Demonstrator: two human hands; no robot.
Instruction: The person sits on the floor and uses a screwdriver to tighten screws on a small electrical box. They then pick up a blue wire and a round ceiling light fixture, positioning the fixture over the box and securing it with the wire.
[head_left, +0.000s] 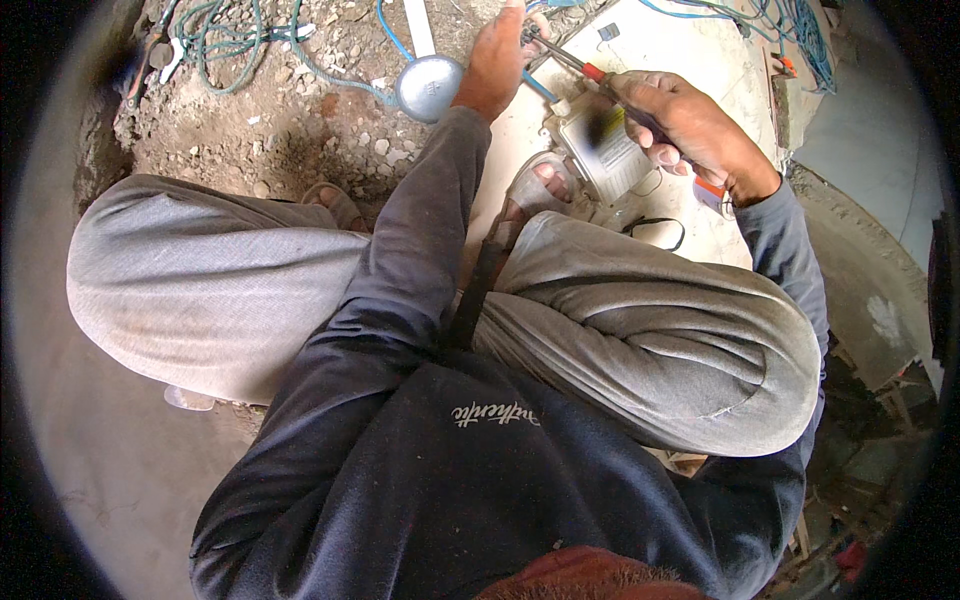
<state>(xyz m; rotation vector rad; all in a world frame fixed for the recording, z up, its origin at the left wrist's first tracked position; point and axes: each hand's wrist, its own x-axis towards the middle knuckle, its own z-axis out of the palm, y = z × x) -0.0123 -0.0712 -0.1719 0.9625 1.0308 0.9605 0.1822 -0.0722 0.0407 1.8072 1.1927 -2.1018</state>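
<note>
My right hand (690,120) is wrapped round a screwdriver (595,73) with a red collar at the front of its dark handle. The screwdriver's thin shaft slants up and to the left. Its tip meets a small dark part (529,36) that my left hand (495,62) grips near the top edge. Most of that part is hidden by my fingers, so its kind cannot be told. Below the shaft lies a pale boxy case (610,160) with a printed yellowish label. A blue cable (540,87) runs between my left hand and the case.
A pale board (700,228) lies under the case, beside rubble-strewn ground (280,150). Left of my left hand is a grey metal disc (430,90) with a white stem. Green rope (225,45) coils at upper left, blue cables (805,40) at upper right. My sandalled foot (545,185) touches the board.
</note>
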